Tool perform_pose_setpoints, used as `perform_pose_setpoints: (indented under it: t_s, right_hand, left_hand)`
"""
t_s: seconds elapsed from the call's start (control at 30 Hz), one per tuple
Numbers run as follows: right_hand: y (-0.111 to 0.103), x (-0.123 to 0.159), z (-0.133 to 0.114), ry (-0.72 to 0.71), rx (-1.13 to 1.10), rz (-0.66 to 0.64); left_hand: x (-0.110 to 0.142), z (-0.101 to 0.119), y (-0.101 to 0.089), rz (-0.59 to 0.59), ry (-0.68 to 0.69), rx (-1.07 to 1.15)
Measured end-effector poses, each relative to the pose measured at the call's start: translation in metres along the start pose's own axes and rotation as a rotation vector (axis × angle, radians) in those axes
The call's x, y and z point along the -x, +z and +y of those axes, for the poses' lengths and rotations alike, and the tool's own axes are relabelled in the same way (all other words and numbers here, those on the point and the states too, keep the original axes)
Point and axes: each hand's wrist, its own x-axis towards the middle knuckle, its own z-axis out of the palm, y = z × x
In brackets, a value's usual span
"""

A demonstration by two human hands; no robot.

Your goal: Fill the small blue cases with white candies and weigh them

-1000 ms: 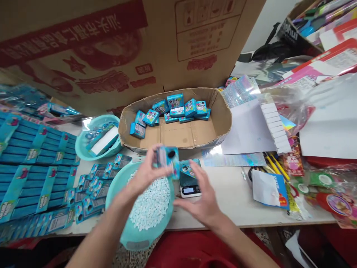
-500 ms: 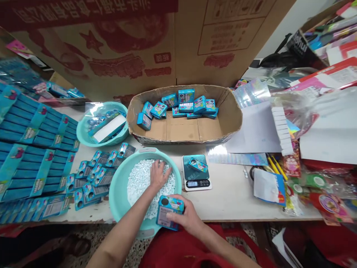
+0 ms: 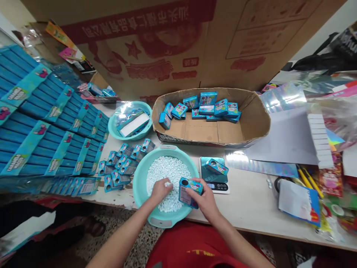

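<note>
My left hand is closed over a turquoise basin, its fingertips gathered round a few small white candies. Many more white candies lie loose in the basin. At the basin's right side, my right hand grips a blue candy box, tilted, with a dark round hole near its top corner. Just beyond that hand sits a digital scale carrying another blue box; the hand and the held box cover part of it.
Several blue boxes lie left of the basin, beside stacked display packs. A cardboard tray with blue boxes stands behind, near a smaller turquoise bowl. Yellow-handled scissors and packets lie right. A person's leg shows lower left.
My left hand has drawn back from the candies and closed on a few. My right hand has raised the box beside the basin. The view has swung left.
</note>
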Motion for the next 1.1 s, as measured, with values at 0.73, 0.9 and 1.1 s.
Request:
perform_pose_setpoints:
  t_s: [0.73,0.9,1.1]
  right_hand:
    - [0.049,-0.013,-0.024,-0.486,0.806,-0.146]
    - [0.046,-0.015,-0.028,-0.514,0.807,-0.131]
    - [0.043,-0.015,-0.025,-0.536,0.806,-0.125]
  left_hand:
    - [0.018,0.089,-0.036,0.397,0.003,1.197]
    - [0.018,0.094,-0.036,0.369,-0.022,1.15]
    - [0.017,0.098,-0.03,0.445,0.016,1.098]
